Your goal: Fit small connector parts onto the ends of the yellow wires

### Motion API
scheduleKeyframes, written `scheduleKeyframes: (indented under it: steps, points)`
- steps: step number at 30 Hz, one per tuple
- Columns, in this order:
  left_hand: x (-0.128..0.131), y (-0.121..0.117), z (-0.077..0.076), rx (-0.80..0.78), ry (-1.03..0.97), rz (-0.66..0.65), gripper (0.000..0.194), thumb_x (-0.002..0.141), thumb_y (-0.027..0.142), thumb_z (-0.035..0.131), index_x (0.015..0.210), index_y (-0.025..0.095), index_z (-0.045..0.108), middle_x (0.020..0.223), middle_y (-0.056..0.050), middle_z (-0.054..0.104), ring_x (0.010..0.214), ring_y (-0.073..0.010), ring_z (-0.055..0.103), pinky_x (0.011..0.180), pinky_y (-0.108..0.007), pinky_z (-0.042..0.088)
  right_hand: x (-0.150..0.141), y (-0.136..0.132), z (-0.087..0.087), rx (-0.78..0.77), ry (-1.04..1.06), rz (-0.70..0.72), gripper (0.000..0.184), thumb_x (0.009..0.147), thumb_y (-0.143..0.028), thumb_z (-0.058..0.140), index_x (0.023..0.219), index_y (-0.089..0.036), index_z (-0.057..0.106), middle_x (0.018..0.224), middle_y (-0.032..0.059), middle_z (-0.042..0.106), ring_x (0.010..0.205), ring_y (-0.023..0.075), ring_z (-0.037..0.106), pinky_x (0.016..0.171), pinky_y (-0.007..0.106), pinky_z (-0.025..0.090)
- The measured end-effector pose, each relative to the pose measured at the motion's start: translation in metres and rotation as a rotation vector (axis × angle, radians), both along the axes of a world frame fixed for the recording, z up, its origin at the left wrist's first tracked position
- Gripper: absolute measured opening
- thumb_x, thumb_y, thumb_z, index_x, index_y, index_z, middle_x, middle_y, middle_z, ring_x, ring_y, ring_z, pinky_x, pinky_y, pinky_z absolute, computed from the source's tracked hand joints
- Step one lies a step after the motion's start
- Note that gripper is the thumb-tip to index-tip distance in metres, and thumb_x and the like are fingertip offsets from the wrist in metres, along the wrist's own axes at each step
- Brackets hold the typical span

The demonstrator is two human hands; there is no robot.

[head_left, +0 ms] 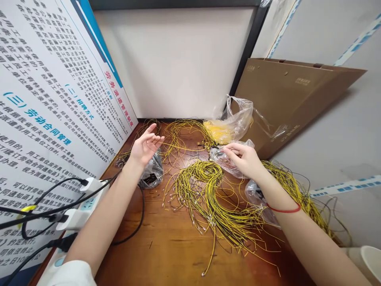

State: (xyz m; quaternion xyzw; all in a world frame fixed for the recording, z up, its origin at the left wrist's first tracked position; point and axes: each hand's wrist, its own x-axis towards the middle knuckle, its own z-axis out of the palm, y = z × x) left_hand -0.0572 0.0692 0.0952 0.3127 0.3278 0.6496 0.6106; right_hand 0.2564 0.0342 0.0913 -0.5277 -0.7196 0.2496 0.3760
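We have our left hand [145,145] raised open over the middle left of the desk, its fingers [152,133] spread apart and touching nothing, just above a crumpled black plastic bag [152,174]. Our right hand [242,159], at centre right, wears a thin red string bracelet [284,209], and its fingers [230,149] are close together on a clear plastic bag [223,161]; whether they also pinch a wire, we cannot tell. A tangled bundle of thin yellow-and-black wires [205,198] lies at the centre of a reddish-brown wooden desk [154,254], with more wire coils [181,133] behind it. A white power strip [80,210] sits at lower left, beneath a printed notice board [53,99], and a brown cardboard sheet [285,103] leans at upper right.
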Motion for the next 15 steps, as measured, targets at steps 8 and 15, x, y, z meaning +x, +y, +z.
scheduleKeyframes:
  steps: [8,15]
  points:
    - [-0.010,0.000,0.000,-0.048,0.203,-0.085,0.025,0.077,0.011,0.061,0.099,0.022,0.060,0.052,0.009,0.042,0.038,-0.0028,0.028,0.038,-0.013,0.021,0.005,0.000,-0.001,-0.016,0.016,0.002,0.036,0.083,-0.050,0.054,0.082,-0.016,0.066,0.051,-0.0030,0.051,0.045,0.0101,0.038,0.048,0.025,0.031]
    - [-0.013,0.012,-0.003,-0.064,0.590,0.199,0.020,0.070,0.009,0.065,0.089,0.016,0.062,0.068,0.000,0.054,0.060,-0.0107,0.050,0.052,-0.020,0.036,-0.002,-0.007,0.009,0.065,-0.076,-0.010,0.031,0.083,-0.045,0.054,0.079,-0.017,0.067,0.054,-0.0017,0.055,0.049,0.0112,0.043,0.054,0.027,0.033]
